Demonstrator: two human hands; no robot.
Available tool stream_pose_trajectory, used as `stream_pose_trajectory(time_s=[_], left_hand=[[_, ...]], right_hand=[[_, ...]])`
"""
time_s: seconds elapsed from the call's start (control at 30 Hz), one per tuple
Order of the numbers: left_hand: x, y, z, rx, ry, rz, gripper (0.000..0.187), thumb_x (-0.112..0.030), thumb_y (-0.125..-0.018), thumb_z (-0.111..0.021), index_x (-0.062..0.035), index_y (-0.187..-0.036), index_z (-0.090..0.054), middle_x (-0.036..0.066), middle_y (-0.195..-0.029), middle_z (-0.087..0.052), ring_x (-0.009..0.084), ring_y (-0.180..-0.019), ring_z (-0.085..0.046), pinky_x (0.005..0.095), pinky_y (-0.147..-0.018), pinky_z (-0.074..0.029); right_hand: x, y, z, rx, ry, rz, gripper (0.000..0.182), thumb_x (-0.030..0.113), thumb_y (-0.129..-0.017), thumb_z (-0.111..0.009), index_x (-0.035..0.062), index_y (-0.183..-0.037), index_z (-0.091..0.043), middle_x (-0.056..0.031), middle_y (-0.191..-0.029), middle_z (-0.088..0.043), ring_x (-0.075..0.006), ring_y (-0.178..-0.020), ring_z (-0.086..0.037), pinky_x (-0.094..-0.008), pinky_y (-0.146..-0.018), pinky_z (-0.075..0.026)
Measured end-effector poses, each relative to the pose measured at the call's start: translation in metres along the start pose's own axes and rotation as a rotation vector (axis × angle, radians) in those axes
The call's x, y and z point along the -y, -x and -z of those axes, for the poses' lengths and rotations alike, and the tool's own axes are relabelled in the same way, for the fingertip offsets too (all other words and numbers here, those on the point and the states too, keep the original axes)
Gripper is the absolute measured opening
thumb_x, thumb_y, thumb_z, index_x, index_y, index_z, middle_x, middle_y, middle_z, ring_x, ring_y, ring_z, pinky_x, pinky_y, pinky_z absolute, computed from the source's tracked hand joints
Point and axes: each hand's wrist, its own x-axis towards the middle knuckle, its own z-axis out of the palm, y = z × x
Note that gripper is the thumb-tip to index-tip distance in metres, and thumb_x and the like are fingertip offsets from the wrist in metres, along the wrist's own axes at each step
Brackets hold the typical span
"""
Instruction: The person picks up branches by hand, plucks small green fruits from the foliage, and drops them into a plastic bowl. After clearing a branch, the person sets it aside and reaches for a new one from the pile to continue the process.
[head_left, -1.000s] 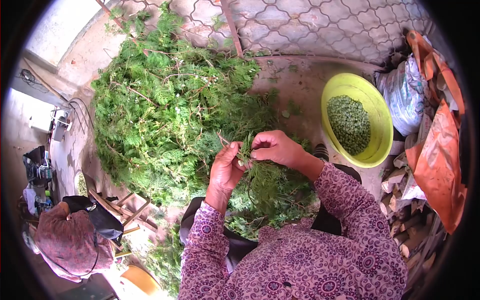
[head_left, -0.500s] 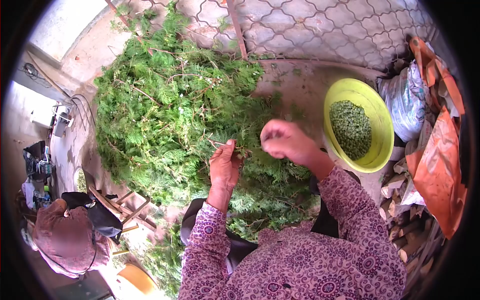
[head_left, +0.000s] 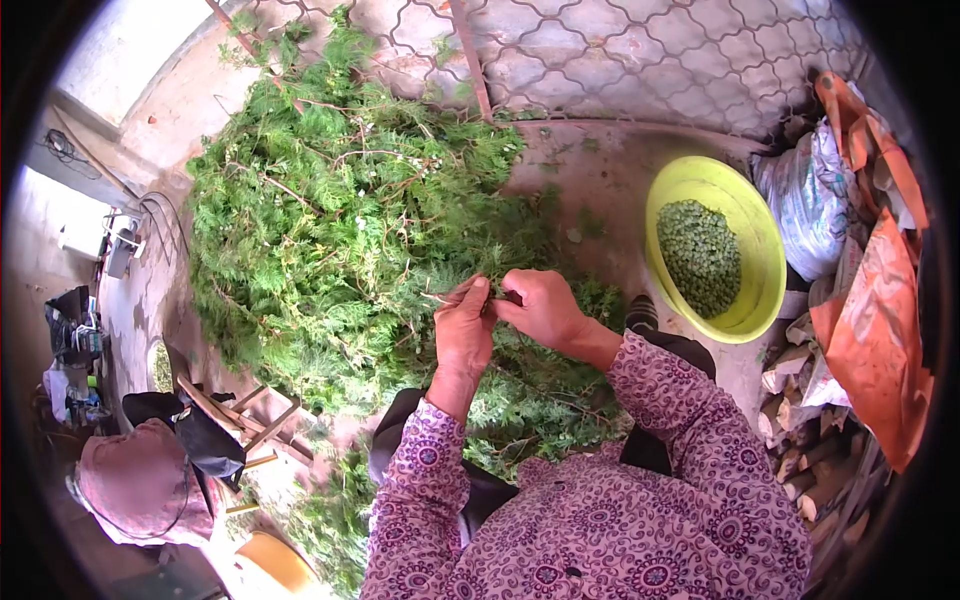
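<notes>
My left hand point(head_left: 462, 338) is closed on a thin twig point(head_left: 437, 297), whose brown end sticks out to the left past the thumb. Right beside it, my right hand point(head_left: 543, 312) has its fingers pinched together close to the left fingertips; what they grip is too small to make out. Under both hands spreads a big heap of cut green conifer branches point(head_left: 330, 230). To the right of my hands stands a yellow-green basin point(head_left: 762, 250) with a pile of small round green cones or seeds point(head_left: 700, 258) in it.
Behind the heap runs a wire mesh fence point(head_left: 620, 65). Past the basin lie a white sack point(head_left: 808, 205), an orange sack point(head_left: 875, 335) and stacked firewood point(head_left: 825, 475). At lower left sit another person point(head_left: 140, 480), a wooden stool point(head_left: 265, 425) and an orange-yellow basin point(head_left: 275, 562).
My right hand has come left and slightly down to meet my left hand, which has shifted a little right. The person at lower left has leaned or turned.
</notes>
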Motion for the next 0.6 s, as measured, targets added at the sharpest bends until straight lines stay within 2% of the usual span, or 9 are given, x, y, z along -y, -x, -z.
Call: stream_pose_trajectory(time_s=[0.13,0.2,0.23,0.3,0.33,0.4,0.47,0.53,0.6], left_hand=[[-0.003,0.004,0.001,0.018,0.011,-0.048,0.019,-0.007,-0.083,-0.058,0.0026,-0.099,-0.056,0.005,-0.083,-0.059,0.0121,-0.073,-0.054,0.0252,-0.066,-0.045],[-0.002,0.006,0.000,0.046,-0.003,-0.082,0.019,-0.007,-0.083,-0.057,0.0027,-0.099,-0.056,0.006,-0.083,-0.059,0.0123,-0.074,-0.054,0.0258,-0.065,-0.045],[-0.001,0.006,0.001,0.066,-0.034,-0.108,0.018,-0.007,-0.083,-0.057,0.0029,-0.097,-0.056,0.007,-0.084,-0.058,0.0130,-0.075,-0.054,0.0276,-0.065,-0.046],[-0.002,0.005,0.003,0.082,-0.060,-0.138,0.016,-0.007,-0.083,-0.056,0.0031,-0.096,-0.056,0.007,-0.085,-0.058,0.0137,-0.076,-0.054,0.0293,-0.066,-0.048],[-0.005,0.001,0.005,0.030,-0.009,-0.085,0.015,-0.007,-0.084,-0.056,0.0031,-0.095,-0.056,0.007,-0.085,-0.057,0.0148,-0.076,-0.054,0.0316,-0.067,-0.049],[-0.009,-0.001,0.007,-0.025,0.046,-0.035,0.014,-0.007,-0.084,-0.055,0.0032,-0.093,-0.056,0.008,-0.085,-0.057,0.0158,-0.077,-0.054,0.0339,-0.068,-0.050],[-0.012,0.000,0.006,0.001,0.005,-0.097,0.013,-0.007,-0.084,-0.055,0.0030,-0.092,-0.055,0.007,-0.085,-0.055,0.0170,-0.077,-0.054,0.0375,-0.069,-0.051],[-0.011,-0.003,0.010,-0.002,-0.036,-0.108,0.015,-0.008,-0.084,-0.056,0.0028,-0.093,-0.054,0.008,-0.086,-0.054,0.0167,-0.078,-0.053,0.0372,-0.069,-0.051],[-0.012,-0.005,0.010,-0.026,-0.005,-0.137,0.016,-0.008,-0.083,-0.056,0.0031,-0.094,-0.054,0.008,-0.088,-0.054,0.0164,-0.079,-0.052,0.0375,-0.069,-0.052]], right_hand=[[0.009,-0.005,0.010,0.154,-0.177,0.026,0.020,0.017,-0.070,-0.062,0.0003,-0.065,-0.051,-0.0150,-0.056,-0.049,-0.0260,-0.045,-0.049,-0.0340,-0.044,-0.038],[0.011,-0.006,0.015,0.334,-0.370,-0.122,0.019,0.016,-0.074,-0.059,0.0007,-0.065,-0.053,-0.0087,-0.051,-0.048,-0.0141,-0.042,-0.048,-0.0279,-0.041,-0.035],[0.016,-0.005,0.021,0.335,-0.370,-0.124,0.019,0.016,-0.074,-0.059,0.0007,-0.065,-0.053,-0.0087,-0.051,-0.048,-0.0141,-0.042,-0.048,-0.0279,-0.041,-0.035],[0.030,-0.006,0.034,0.560,-0.750,-0.430,0.020,0.017,-0.078,-0.056,0.0015,-0.067,-0.055,-0.0019,-0.050,-0.047,-0.0067,-0.045,-0.047,-0.0227,-0.040,-0.034],[0.035,-0.004,0.039,0.570,-0.748,-0.429,0.020,0.017,-0.078,-0.056,0.0015,-0.067,-0.055,-0.0019,-0.050,-0.047,-0.0067,-0.045,-0.047,-0.0227,-0.040,-0.034],[0.041,0.002,0.044,0.708,-0.997,-0.333,0.016,0.016,-0.082,-0.052,0.0021,-0.073,-0.056,0.0002,-0.056,-0.052,-0.0074,-0.046,-0.048,-0.0194,-0.041,-0.034],[0.036,0.002,0.044,0.617,-1.082,-0.381,0.014,0.014,-0.083,-0.050,0.0015,-0.079,-0.054,-0.0017,-0.059,-0.054,-0.0082,-0.046,-0.049,-0.0195,-0.040,-0.034],[0.036,-0.008,0.053,0.399,-1.274,-0.588,0.013,0.014,-0.084,-0.048,0.0019,-0.081,-0.053,-0.0022,-0.063,-0.055,-0.0095,-0.051,-0.052,-0.0196,-0.041,-0.035],[0.025,-0.013,0.059,0.388,-1.292,-0.520,0.013,0.015,-0.082,-0.052,0.0022,-0.081,-0.053,-0.0030,-0.065,-0.056,-0.0091,-0.059,-0.053,-0.0182,-0.043,-0.034]])
